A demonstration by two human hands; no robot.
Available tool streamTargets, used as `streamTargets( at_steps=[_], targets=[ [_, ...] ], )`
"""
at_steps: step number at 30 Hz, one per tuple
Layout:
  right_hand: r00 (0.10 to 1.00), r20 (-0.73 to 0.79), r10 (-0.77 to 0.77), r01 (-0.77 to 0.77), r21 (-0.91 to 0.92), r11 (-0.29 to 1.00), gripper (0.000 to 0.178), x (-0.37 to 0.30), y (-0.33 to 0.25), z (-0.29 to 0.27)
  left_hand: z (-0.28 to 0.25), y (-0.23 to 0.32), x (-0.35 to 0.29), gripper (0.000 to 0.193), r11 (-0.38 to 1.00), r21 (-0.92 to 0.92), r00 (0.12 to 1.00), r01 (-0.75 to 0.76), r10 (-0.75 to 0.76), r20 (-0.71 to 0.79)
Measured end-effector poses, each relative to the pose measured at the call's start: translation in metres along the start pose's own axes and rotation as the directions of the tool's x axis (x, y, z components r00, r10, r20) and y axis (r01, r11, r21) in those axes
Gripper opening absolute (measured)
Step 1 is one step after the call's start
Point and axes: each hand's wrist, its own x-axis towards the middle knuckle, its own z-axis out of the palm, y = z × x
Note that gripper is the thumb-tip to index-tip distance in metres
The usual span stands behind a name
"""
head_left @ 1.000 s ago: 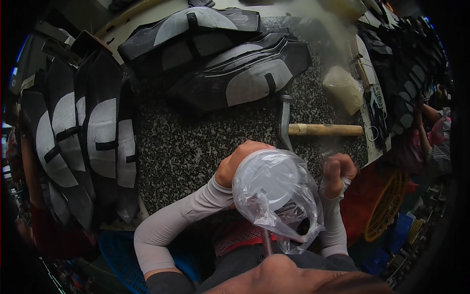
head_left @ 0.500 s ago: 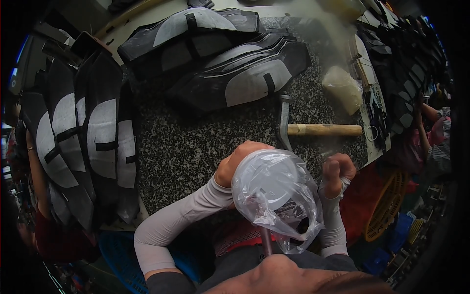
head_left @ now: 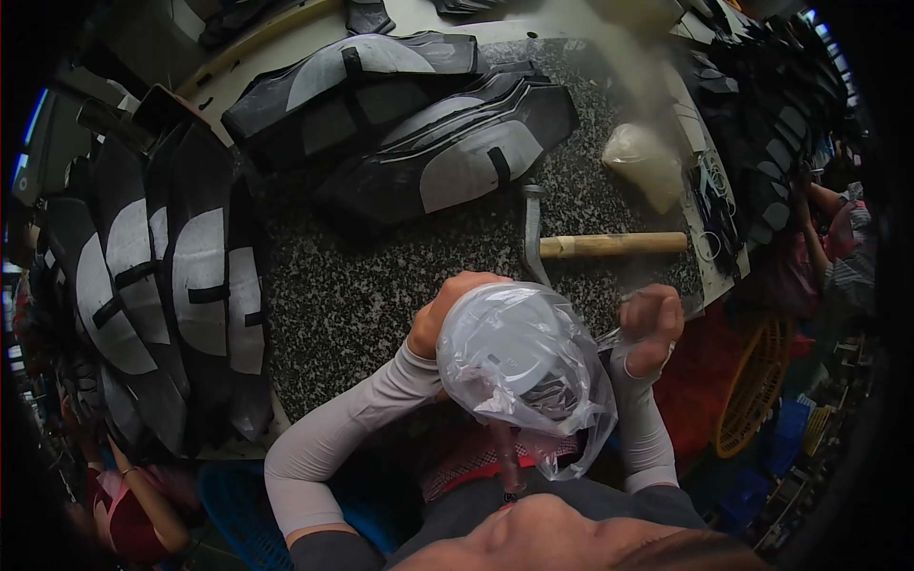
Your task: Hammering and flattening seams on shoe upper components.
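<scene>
My left hand [head_left: 452, 309] is closed around the far left side of a lidded drink cup [head_left: 509, 333]. A clear plastic bag [head_left: 595, 419] wraps the cup, and its loose folds hang at the right and below. From the cup's near side a wide reddish straw [head_left: 506, 457] runs toward me. To the right of the cup, my right hand [head_left: 652, 324] is raised with its fingers curled in. A thin strip of the bag stretches toward this hand; what its fingers hold, if anything, is hidden. Beyond the cup lies a hammer [head_left: 609, 246] with a wooden handle.
Stacked black and grey panels [head_left: 481, 167] lie at the back of the speckled stone slab [head_left: 324, 314]; more panels [head_left: 200, 276] stand at left. A pale yellowish lump [head_left: 643, 162] sits at back right, near scissors [head_left: 714, 190]. A yellow basket [head_left: 752, 390] stands lower right. Co-workers are at both sides.
The view has shifted slightly. My right hand has turned a little, and a strip of the bag now stretches toward it. At lower left, a co-worker's arms and torso show more. My left hand keeps its hold.
</scene>
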Motion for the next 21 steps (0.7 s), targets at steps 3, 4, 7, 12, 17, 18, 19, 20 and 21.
streamTargets(
  at_steps=[3,4,7,12,17,18,19,20,21],
  targets=[
    [0.999,-0.053,0.010,0.003,0.246,0.969,0.033,0.005,-0.004,-0.008,0.001,0.003,-0.005,0.048,0.988,-0.077,0.990,0.133,-0.136,-0.033],
    [0.997,-0.072,-0.033,0.050,0.248,0.967,0.032,0.006,-0.005,-0.014,0.001,0.000,-0.011,0.046,0.939,-0.269,0.971,0.217,-0.236,-0.041],
    [0.893,-0.371,-0.257,0.239,-0.094,0.967,0.034,0.010,-0.006,-0.068,0.005,0.008,-0.010,0.056,0.835,-0.352,0.899,0.422,-0.435,0.046],
    [0.856,-0.513,-0.054,-0.135,-0.323,0.937,0.035,-0.039,-0.035,-0.160,-0.036,-0.021,-0.049,0.078,0.570,0.814,0.867,-0.113,-0.344,0.361],
    [0.875,-0.481,0.063,-0.311,-0.456,0.834,0.011,-0.139,0.023,-0.216,-0.015,-0.014,-0.041,0.080,0.706,0.707,0.897,0.025,-0.328,0.297],
    [0.858,-0.421,0.295,-0.470,-0.408,0.783,0.012,-0.163,0.017,-0.213,-0.011,-0.019,-0.035,0.080,0.731,0.680,0.894,0.058,-0.341,0.290],
    [0.787,-0.325,0.524,-0.615,-0.356,0.703,0.012,-0.181,0.017,-0.206,-0.009,-0.007,-0.028,0.080,0.728,0.677,0.896,0.106,-0.366,0.252],
    [0.713,-0.224,0.664,-0.698,-0.309,0.645,0.015,-0.216,0.025,-0.223,0.006,-0.018,-0.017,0.080,0.767,0.626,0.883,0.138,-0.382,0.273],
    [0.656,-0.260,0.709,-0.753,-0.280,0.595,0.015,-0.248,0.033,-0.233,-0.028,-0.004,-0.047,0.081,0.783,0.599,0.871,0.169,-0.403,0.281]
  ],
)
